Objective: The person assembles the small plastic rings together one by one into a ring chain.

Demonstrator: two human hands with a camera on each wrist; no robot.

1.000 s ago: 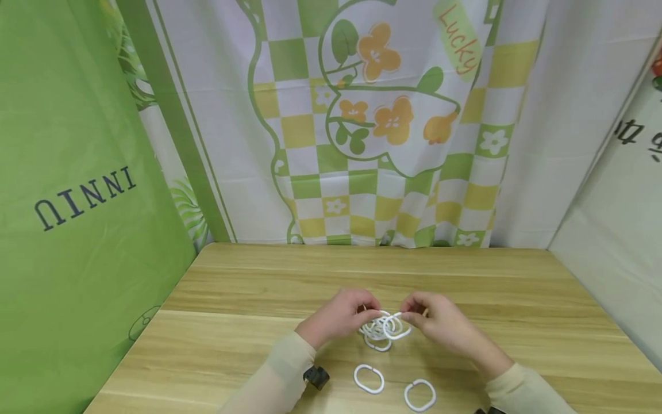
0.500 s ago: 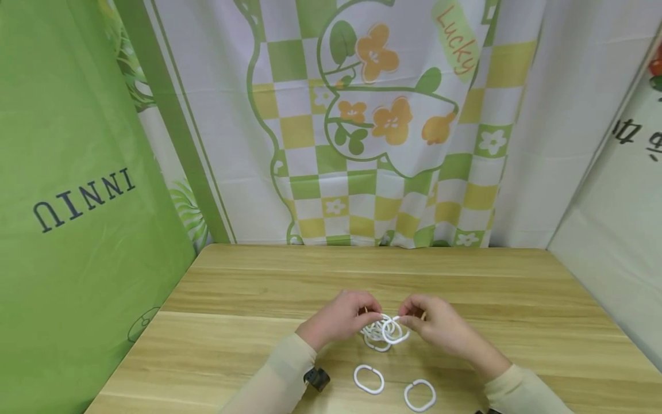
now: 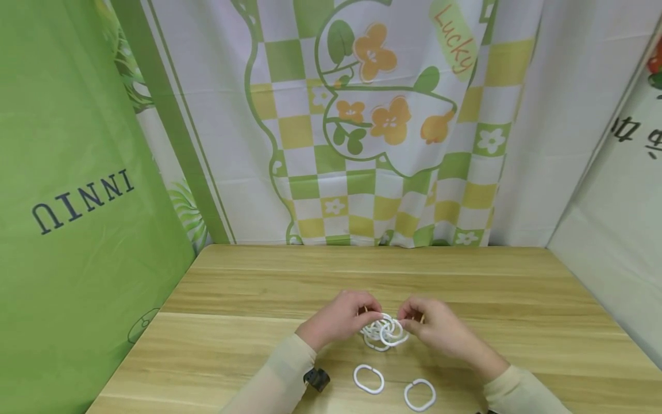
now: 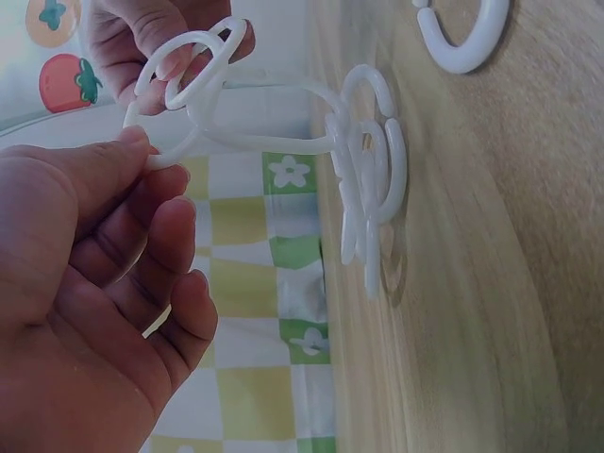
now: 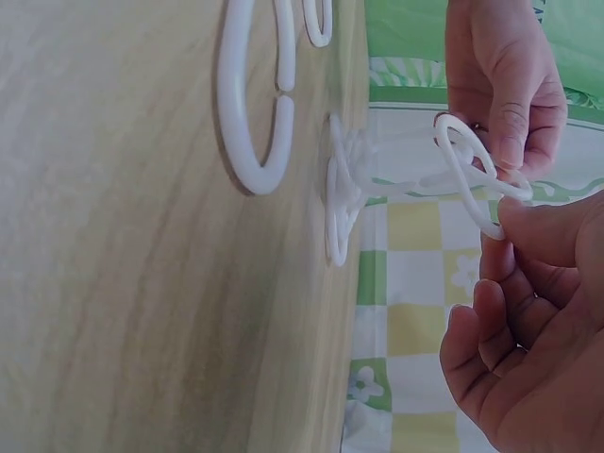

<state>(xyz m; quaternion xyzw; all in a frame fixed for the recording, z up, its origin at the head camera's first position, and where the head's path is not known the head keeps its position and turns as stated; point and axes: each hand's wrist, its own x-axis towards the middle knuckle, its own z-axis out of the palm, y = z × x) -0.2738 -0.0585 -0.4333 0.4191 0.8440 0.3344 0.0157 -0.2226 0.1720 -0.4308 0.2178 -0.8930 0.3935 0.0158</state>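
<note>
My left hand pinches a white plastic curtain ring between thumb and forefinger. From the other side my right hand pinches another split ring, which crosses the left one close to the fingertips. More linked rings hang down from the left hand's ring to a heap on the table, as the left wrist view shows. The other fingers of both hands are loosely bent. In the head view the held rings overlap the heap, and its far side is partly hidden by the left fingers.
Two loose rings lie nearer the person: one left, one right. All this is on a wooden table. A patterned curtain hangs behind it, with a green cloth on the left and a white one on the right.
My right hand has shifted slightly left and down with its ring, which overlaps the left hand's ring more. The left hand and the loose rings have stayed in place.
</note>
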